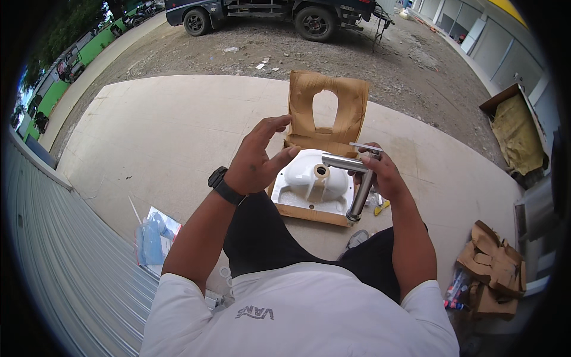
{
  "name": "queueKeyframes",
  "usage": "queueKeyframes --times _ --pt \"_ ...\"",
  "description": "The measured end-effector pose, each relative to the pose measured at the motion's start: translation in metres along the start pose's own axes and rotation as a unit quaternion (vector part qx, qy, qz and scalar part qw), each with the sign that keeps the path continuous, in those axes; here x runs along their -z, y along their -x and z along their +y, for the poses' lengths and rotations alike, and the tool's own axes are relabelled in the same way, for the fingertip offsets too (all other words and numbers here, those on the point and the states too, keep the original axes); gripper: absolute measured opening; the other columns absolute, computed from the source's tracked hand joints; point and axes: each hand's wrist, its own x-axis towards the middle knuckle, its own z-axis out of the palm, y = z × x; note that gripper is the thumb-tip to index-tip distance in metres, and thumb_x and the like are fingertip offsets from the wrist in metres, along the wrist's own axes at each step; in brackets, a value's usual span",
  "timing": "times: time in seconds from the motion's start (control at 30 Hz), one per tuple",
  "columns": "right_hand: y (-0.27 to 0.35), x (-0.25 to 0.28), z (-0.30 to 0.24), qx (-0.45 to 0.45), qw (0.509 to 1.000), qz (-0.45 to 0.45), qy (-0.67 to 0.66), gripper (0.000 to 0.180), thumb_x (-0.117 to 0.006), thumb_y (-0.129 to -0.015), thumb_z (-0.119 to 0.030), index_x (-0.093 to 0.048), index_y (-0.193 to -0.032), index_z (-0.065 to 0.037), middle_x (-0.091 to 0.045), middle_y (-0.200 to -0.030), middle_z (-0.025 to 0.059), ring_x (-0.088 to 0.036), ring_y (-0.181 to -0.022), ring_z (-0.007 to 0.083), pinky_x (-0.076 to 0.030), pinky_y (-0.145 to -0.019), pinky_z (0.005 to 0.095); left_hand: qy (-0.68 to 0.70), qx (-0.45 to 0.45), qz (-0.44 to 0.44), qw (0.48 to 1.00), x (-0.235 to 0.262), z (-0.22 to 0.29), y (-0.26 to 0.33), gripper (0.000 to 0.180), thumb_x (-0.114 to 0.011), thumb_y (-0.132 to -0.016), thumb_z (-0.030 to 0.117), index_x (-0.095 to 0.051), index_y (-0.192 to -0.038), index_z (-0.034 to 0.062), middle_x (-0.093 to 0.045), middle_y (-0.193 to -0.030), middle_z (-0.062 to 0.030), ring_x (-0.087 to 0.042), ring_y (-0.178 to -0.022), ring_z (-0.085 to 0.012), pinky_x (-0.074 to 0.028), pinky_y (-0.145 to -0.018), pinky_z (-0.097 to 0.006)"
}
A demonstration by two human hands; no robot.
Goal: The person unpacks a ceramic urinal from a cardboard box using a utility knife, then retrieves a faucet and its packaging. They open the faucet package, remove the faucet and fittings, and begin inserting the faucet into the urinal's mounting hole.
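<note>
In my right hand is a tall chrome faucet, its spout pointing left and its flat lever on top. My fingers wrap round the upper body, below the lever. My left hand is raised to the left of the spout, fingers apart and holding nothing; a dark watch is on that wrist. Below the faucet, a white ceramic washbasin lies underside up, its round drain hole showing. It rests in a shallow cardboard box. The box's padded brown flap with an oval cutout stands up behind it.
Small plastic-wrapped parts with a yellow piece lie right of the box. A blue-and-white plastic packet is by the corrugated metal shutter at left. Torn cardboard sits at right. A parked truck stands on gravel beyond the tiled floor.
</note>
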Motion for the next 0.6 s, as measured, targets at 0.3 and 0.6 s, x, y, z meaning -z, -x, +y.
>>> queueKeyframes --times 0.3,0.6 --pt "-0.011 0.015 0.015 -0.009 0.999 -0.006 0.05 0.066 -0.069 -0.096 -0.05 -0.047 -0.134 0.0 -0.063 -0.096 0.0086 -0.064 -0.076 0.0142 -0.052 -0.067 0.0293 0.183 0.243 -0.342 0.889 -0.127 0.005 -0.078 0.086 -0.085 -0.087 0.028 -0.036 -0.153 0.0039 -0.071 -0.098 -0.0102 -0.062 -0.075 -0.011 -0.05 -0.063 -0.027" --pt "-0.018 0.083 0.073 -0.07 0.993 0.021 -0.097 0.039 -0.065 -0.101 -0.039 -0.065 -0.114 -0.002 -0.064 -0.092 0.0064 -0.063 -0.081 0.0142 -0.053 -0.072 0.0277 0.322 0.373 -0.081 0.867 -0.156 -0.066 -0.073 0.057 -0.08 -0.091 0.032 -0.052 -0.128 -0.0005 -0.07 -0.088 -0.009 -0.065 -0.066 -0.0114 -0.052 -0.055 -0.024"
